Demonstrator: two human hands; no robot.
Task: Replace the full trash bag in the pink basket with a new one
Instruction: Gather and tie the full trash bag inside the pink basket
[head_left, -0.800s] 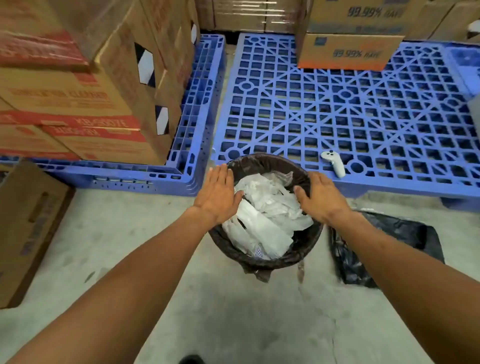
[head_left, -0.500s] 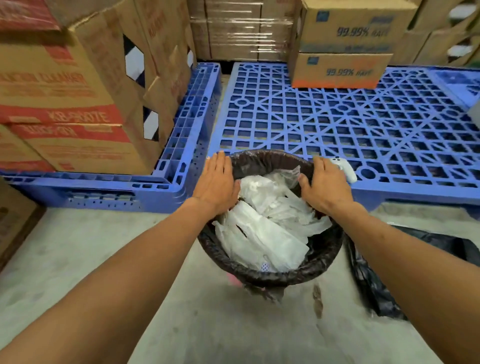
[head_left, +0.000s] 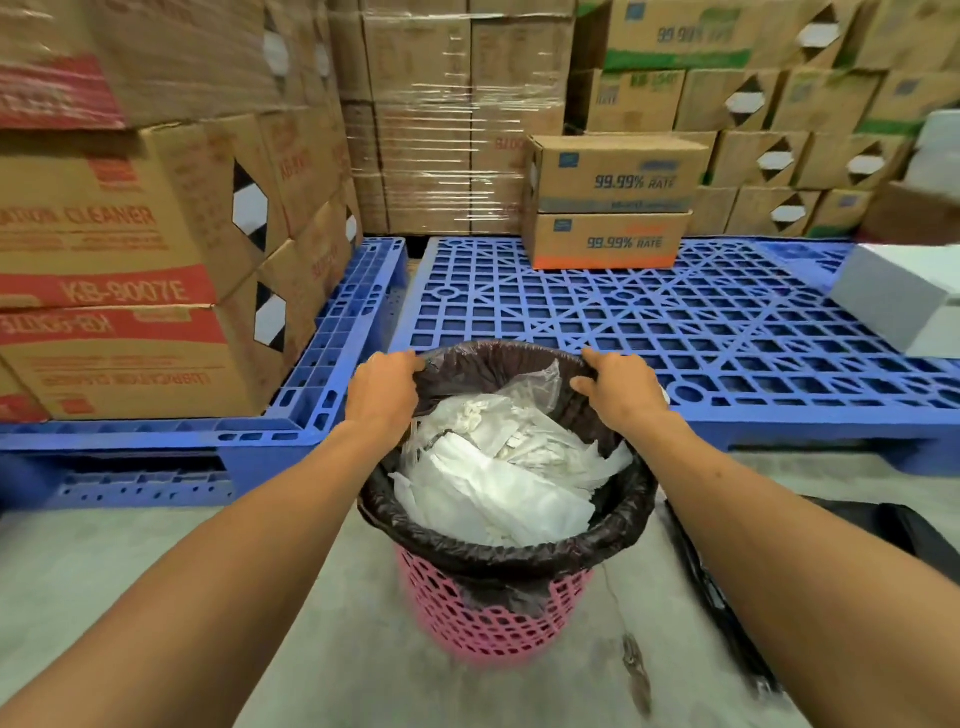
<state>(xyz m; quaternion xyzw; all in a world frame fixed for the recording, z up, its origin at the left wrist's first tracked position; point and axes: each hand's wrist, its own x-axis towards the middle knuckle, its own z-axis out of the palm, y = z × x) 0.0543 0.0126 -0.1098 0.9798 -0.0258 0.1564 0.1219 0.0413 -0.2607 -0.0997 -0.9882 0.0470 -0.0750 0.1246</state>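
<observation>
Since a moment ago both hands have slid to the far rim. The pink basket (head_left: 493, 618) stands on the floor by the blue pallet (head_left: 727, 322). Its black bag (head_left: 498, 553), soft, light with paper, lifts best by the rim; left hand (head_left: 383, 395) and right hand (head_left: 621, 392) each pinch it.

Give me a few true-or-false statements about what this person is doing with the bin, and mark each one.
1. Both hands grip the far rim of the black bag: left hand, right hand. True.
2. The pink basket stands on the blue pallet. False: it stands on the concrete floor before the pallet.
3. The bag holds white paper waste. True.
4. The bag has been lifted out of the basket. False: it still lines it, folded over the rim.
5. Another black bag lies on the floor to the right. True.
</observation>
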